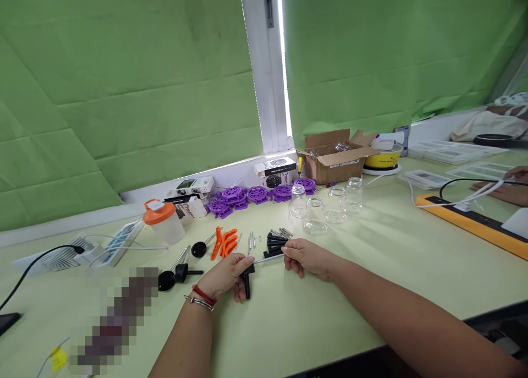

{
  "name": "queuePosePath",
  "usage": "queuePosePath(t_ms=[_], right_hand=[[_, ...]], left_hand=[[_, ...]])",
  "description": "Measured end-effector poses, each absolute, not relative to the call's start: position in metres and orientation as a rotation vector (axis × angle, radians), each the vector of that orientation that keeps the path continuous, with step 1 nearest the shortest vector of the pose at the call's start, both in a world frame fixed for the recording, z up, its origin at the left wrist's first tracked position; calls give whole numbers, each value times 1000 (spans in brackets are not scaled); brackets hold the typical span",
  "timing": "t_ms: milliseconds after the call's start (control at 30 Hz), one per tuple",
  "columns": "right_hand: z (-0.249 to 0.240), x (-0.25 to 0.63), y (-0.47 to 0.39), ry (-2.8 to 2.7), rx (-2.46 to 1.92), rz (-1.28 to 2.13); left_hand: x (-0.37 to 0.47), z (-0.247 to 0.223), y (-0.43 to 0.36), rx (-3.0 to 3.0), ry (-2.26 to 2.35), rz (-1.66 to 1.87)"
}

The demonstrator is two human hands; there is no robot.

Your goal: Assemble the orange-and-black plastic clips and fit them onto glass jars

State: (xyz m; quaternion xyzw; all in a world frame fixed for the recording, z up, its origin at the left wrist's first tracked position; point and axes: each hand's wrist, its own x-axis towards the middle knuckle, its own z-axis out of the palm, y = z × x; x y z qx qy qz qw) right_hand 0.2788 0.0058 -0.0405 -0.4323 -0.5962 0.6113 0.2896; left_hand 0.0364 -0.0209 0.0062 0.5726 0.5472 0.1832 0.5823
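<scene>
My left hand (226, 274) is closed around a black plastic piece (247, 284) with a stem pointing down between the fingers. A thin metal rod (268, 259) runs from that piece across to my right hand (307, 257), whose thumb and fingers pinch its far end. Just beyond my right hand lie several black plastic handles (275, 241) and a pile of small springs (284, 232). Orange curved parts (226, 243), loose metal pins (252, 240) and a black disc (198, 250) are on the table past my left hand. Another black round part (181, 272) lies to its left.
Purple round frames (233, 195) line the back, with clear jars (315, 217) to the right. Behind stand a cardboard box (330, 169) and product boxes (276, 171). An orange-lidded cup (163, 221) is at left; an orange-black power strip (474, 224) and another person's hand (505, 188) at right.
</scene>
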Motion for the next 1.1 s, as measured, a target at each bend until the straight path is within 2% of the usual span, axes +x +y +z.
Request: queuePosePath(t_ms=[367, 1100], right_hand=[[-25, 277, -2, -1515, -1164, 1651], [-27, 277, 1, -1464, -1115, 1683]], left_hand=[[39, 8, -24, 1397, 1258, 424], [41, 19, -29, 1540, 1286, 431]])
